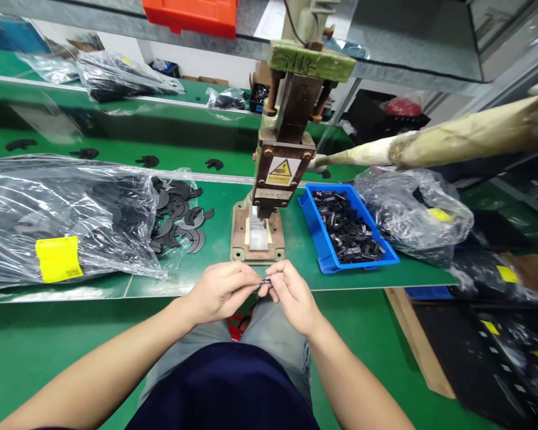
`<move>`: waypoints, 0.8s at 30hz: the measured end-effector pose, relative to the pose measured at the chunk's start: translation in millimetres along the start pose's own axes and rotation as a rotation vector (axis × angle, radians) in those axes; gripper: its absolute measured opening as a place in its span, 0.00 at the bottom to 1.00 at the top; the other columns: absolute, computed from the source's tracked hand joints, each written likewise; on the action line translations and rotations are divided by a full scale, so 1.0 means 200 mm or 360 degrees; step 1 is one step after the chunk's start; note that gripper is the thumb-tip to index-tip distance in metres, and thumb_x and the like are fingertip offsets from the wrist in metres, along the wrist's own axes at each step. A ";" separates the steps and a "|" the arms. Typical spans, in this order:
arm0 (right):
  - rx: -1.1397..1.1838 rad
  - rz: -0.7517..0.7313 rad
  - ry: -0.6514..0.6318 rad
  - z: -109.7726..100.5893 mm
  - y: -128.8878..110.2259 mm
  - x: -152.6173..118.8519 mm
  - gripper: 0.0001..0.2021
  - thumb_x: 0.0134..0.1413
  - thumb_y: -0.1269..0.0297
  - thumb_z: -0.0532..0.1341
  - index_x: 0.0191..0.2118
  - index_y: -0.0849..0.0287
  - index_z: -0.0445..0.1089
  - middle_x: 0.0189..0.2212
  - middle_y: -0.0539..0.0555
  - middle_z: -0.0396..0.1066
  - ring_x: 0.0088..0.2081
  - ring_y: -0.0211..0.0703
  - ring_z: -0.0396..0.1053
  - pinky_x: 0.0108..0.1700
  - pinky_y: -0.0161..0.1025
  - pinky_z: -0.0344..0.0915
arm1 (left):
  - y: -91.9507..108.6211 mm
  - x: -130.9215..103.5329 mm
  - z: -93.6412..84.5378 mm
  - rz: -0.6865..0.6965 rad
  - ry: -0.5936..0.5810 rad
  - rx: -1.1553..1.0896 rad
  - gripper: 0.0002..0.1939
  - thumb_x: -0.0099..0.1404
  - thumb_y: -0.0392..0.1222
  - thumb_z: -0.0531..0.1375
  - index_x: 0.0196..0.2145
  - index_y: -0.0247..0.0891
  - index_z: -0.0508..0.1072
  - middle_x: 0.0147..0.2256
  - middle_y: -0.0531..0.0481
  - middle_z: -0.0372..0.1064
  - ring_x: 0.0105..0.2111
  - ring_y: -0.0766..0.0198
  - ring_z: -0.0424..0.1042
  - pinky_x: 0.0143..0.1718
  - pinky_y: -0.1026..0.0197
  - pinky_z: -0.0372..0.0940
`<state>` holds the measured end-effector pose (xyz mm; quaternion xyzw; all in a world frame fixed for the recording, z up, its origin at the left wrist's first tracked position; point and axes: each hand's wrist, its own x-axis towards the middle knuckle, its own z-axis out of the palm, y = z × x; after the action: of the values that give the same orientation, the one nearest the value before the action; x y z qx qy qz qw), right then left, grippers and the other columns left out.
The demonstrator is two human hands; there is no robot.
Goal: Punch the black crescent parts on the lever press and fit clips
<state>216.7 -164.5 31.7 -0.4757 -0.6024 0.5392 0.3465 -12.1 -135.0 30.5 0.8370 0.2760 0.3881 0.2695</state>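
My left hand (226,289) and my right hand (292,294) meet at the table's front edge, fingertips pinched from both sides on a small black part (266,281). Most of that part is hidden by the fingers, so its full shape does not show. Just beyond my hands stands a hand press (281,173), its ram above a base plate (238,239) that carries a pale block (259,239). Right of the press is a blue bin (325,263) full of small black parts (347,227). Flat, curved black pieces (179,209) lie loose on the left.
A large clear plastic bag (72,203) with a yellow label covers the left of the green table. The wrapped press lever (439,134) sticks out rightward at height. Another bag (416,209) sits beyond the bin. Several black pieces rest on the green belt (174,140) behind.
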 end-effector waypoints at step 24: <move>-0.0405 -0.1590 0.0900 -0.35 -0.58 0.26 0.11 0.58 0.60 0.66 0.27 0.51 0.67 0.25 0.48 0.66 0.37 0.46 0.72 0.62 0.68 0.69 | -0.51 0.40 -0.08 -0.0190 -0.0286 0.0961 0.15 0.74 0.36 0.55 0.51 0.46 0.79 0.49 0.45 0.75 0.49 0.56 0.76 0.49 0.56 0.72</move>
<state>243.6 -89.2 153.9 -0.2975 -0.6978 0.0863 0.6459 -6.7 -5.9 11.0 0.8925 0.4023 0.1967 0.0547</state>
